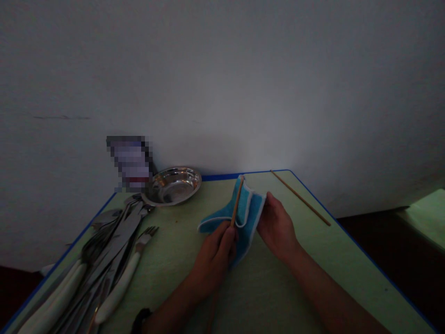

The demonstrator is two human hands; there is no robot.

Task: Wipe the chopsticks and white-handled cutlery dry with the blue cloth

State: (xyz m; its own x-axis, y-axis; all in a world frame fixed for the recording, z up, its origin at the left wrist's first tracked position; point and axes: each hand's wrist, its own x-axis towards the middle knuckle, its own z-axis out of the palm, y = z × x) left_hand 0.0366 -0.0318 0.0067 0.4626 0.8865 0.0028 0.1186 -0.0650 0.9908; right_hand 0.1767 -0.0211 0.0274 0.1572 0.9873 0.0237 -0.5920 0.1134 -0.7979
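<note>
My left hand (217,248) is closed around a wooden chopstick (237,202), which slants up and away; its lower end shows below my fist. A blue cloth (256,208) with white edging lies behind and around the chopstick, partly hidden by my left hand. At the cloth's right edge, my right hand (278,227) has its fingers behind the fabric and appears to pinch it. A second chopstick (301,197) lies by itself along the table's right side.
Spoons, knives and forks are heaped at the left of the green table (278,297); one fork with a white handle (120,287) lies beside the heap. A shallow metal bowl (175,188) and a blurred-out upright device (131,162) stand near the wall (222,83).
</note>
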